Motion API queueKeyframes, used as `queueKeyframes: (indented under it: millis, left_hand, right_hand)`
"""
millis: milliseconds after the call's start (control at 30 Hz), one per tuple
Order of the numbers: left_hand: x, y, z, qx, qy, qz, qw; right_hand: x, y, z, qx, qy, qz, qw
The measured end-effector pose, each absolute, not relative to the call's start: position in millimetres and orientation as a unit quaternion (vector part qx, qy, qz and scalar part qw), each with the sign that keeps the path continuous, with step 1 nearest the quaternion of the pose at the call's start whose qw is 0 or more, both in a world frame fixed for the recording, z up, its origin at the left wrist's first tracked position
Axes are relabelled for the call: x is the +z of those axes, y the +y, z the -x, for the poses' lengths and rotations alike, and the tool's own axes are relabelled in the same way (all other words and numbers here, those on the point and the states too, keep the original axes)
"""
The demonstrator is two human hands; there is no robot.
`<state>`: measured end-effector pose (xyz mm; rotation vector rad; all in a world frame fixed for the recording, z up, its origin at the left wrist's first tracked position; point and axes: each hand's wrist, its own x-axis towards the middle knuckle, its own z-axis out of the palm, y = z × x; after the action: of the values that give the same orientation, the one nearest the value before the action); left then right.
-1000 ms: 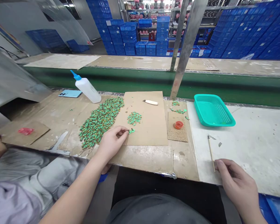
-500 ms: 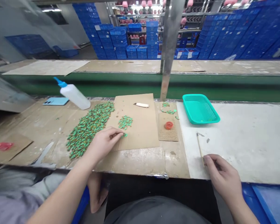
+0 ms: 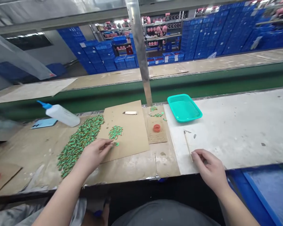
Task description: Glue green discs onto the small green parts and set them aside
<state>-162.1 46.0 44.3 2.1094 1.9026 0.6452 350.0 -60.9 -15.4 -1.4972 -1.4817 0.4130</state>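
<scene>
My left hand (image 3: 93,154) is over the cardboard sheet (image 3: 134,138), thumb and fingers pinched on a small green piece (image 3: 117,144) at their tips. Just beyond them lies a small cluster of green and brown pieces (image 3: 115,131). A large pile of the same pieces (image 3: 79,141) spreads to the left of the sheet. On the white surface at the right, my right hand (image 3: 208,168) is closed on a thin wooden stick (image 3: 188,145) with a dark tip pointing away from me. An orange-red cap (image 3: 157,128) stands on a small cardboard piece between the hands.
A turquoise basket (image 3: 185,108) stands beyond the stick. A white-handled knife (image 3: 130,113) lies at the sheet's far part. Leftward are a squeeze bottle (image 3: 62,115) with blue nozzle and a light blue phone (image 3: 44,123). A metal post (image 3: 141,53) rises at the bench's back. Another person's legs show lower left.
The camera view has turned and tilted, so the bench things appear further left. Both hands keep nearly the same pose: left at the green piece, right on the stick.
</scene>
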Motion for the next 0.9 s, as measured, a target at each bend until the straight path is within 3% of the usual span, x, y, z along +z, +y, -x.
queueKeyframes:
  millis: [233, 567, 700, 900]
  left_hand:
    - [45, 48, 154, 0.229, 0.610, -0.741, 0.163]
    - [52, 41, 133, 0.224, 0.605, -0.750, 0.147]
    - [60, 55, 63, 0.258, 0.515, -0.797, 0.181]
    - [50, 113, -131, 0.229, 0.313, -0.888, 0.249]
  right_hand:
    - [-20, -62, -351, 0.166, -0.608, 0.630, 0.453]
    - [-34, -60, -362, 0.157, -0.597, 0.636, 0.462]
    - [-11, -61, -347, 0.212, -0.582, 0.584, 0.525]
    - [5, -78, -358, 0.180, -0.571, 0.624, 0.501]
